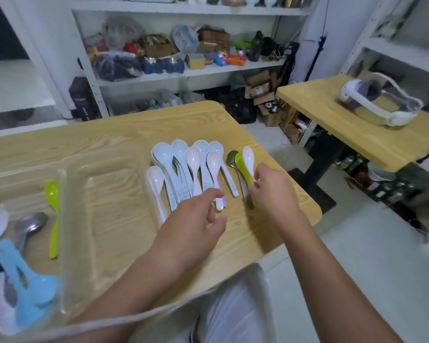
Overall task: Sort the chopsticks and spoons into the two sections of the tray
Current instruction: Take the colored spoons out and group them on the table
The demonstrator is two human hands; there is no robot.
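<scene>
Left hand (196, 219) is palm down, fingers loosely curled; right hand (270, 191), at its 2 o'clock, pinches spoons (243, 167).

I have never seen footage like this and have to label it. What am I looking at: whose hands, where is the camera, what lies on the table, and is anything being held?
There is no machine here. These are a person's two bare hands, filmed by one wide-angle camera worn on their head and looking down. On the light wooden table lies a row of white plastic soup spoons. To its left is a clear plastic two-section tray. Its left section holds a lime-green plastic spoon and a metal spoon, among others. The right hand pinches the handle of a second lime-green spoon, with a small white spoon lying against it. The left hand hovers over the white handles, fingers relaxed.
</scene>
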